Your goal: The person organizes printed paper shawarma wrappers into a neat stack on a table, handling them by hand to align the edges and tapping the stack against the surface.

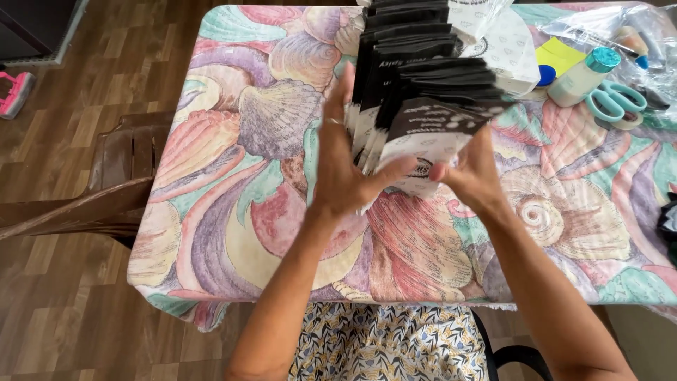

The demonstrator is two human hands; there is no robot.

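A long overlapping row of black-and-white flat packets lies along the middle of the table, running away from me. My left hand stands flat against the left side of the row's near end, fingers straight, thumb under the front packet. My right hand presses the right side of the same front packet, which is white below with a black top. Both hands squeeze the stack's near end between them.
The table wears a shell-patterned cloth. At the far right are teal scissors, a white bottle with a teal cap, a yellow note and a clear plastic bag. A brown plastic chair stands at the left.
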